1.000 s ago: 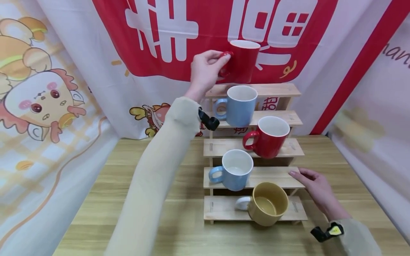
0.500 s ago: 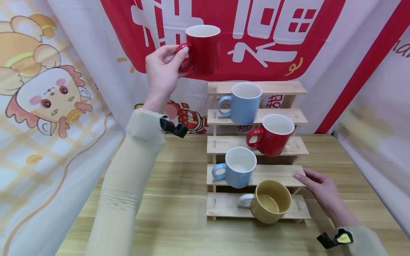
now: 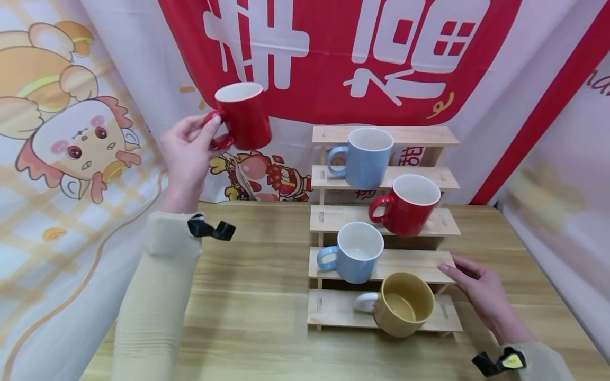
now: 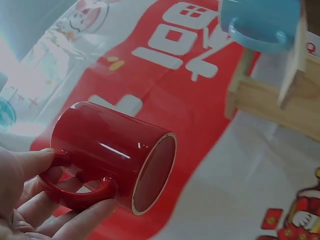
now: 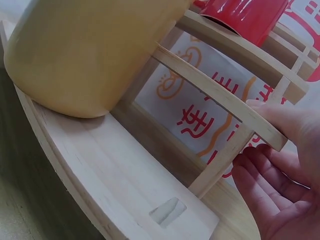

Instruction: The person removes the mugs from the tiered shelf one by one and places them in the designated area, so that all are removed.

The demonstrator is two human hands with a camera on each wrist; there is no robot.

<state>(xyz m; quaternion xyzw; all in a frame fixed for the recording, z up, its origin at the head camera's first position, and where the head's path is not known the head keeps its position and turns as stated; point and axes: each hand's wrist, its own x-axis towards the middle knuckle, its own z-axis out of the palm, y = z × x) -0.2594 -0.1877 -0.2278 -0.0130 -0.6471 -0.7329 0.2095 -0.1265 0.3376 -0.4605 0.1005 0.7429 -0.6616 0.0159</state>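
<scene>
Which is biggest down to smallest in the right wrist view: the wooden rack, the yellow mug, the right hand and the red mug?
Wooden rack
Yellow mug
Right hand
Red mug

All run out of frame, so this ranks only what shows; nearness enlarges the yellow mug, so true sizes are unsure.

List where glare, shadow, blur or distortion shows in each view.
Head: soft shadow on the wooden tabletop, blurred yellow print at right; left wrist: highlight on the red mug, glare bleaching the cloth at left; right wrist: dim, the lowest shelf seemingly bent by the lens.
</scene>
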